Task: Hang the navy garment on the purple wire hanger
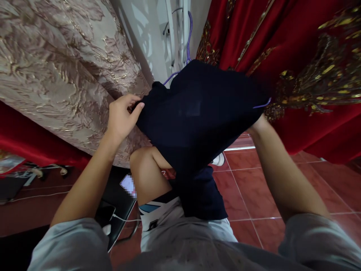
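A dark navy garment [197, 109] is spread in front of me, above my lap, and its lower part lies over my thigh. My left hand [124, 113] pinches the garment's left edge between thumb and fingers. My right hand [258, 123] goes under or behind the right side of the cloth. Only its wrist end shows, and its fingers are hidden. A purple hanger [261, 104] pokes out at the garment's right corner. More purple hanger [170, 77] shows along the upper left edge, but the cloth covers most of it.
Beige embossed fabric [70, 67] hangs at the left, and red cloth with gold sequins [313, 75] hangs at the right. A white rack [184, 34] with another purple hanger [189, 37] stands behind. A lit phone [128, 184] lies on a black seat at my left. Red tiles [248, 184] cover the floor.
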`<state>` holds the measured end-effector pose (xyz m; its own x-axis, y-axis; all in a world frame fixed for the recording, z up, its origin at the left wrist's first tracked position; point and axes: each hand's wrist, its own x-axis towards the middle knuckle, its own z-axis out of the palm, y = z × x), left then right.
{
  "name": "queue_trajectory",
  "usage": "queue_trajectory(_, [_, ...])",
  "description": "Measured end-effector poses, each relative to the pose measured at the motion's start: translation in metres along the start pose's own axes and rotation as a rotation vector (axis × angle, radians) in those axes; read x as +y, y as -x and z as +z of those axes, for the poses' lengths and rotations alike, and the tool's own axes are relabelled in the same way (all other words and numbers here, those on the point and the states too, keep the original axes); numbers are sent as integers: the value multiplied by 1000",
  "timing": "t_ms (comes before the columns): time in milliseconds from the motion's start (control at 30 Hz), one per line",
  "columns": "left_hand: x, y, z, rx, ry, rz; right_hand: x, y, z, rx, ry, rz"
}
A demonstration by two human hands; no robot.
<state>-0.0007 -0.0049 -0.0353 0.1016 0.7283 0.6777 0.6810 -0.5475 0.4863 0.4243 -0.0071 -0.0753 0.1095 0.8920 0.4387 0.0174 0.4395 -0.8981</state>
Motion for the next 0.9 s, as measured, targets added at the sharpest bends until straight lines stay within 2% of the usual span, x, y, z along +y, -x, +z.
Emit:
queue_trajectory(133, [5, 15, 4, 175, -43, 21, -38, -1, -18, -184, -138, 250])
queue_trajectory(167, [7, 18, 6, 224, -63, 44, -50, 2, -18, -212, -143, 262])
queue_trajectory(267, [13, 28, 12, 344, -142, 124, -77, 18, -5, -196, -135, 175])
queue_trajectory(333, [18, 35, 15, 359, -152, 147, -85, 28, 6, -143, -153, 104])
queue_trajectory(433, [19, 39, 13, 316, -80, 104, -85, 37, 14, -59, -152, 34])
queue_trajectory(533, [11, 31, 4, 260, -38, 35, -84, 40, 14, -15, -146, 0])
queue_trajectory(600, [5, 23, -1, 166, -43, -7, -85, 40, 14, 32, -158, -28])
queue_trajectory(700, [7, 19, -1, -66, -16, -39, -87, 46, 15, 119, -130, -66])
queue_trajectory(767, [20, 23, 3, -139, 34, -23, -86, 57, 16, 169, -86, -89])
queue_trajectory(900, [67, 33, 12, -32, 242, 5, -80, 101, 22, 377, 50, -218])
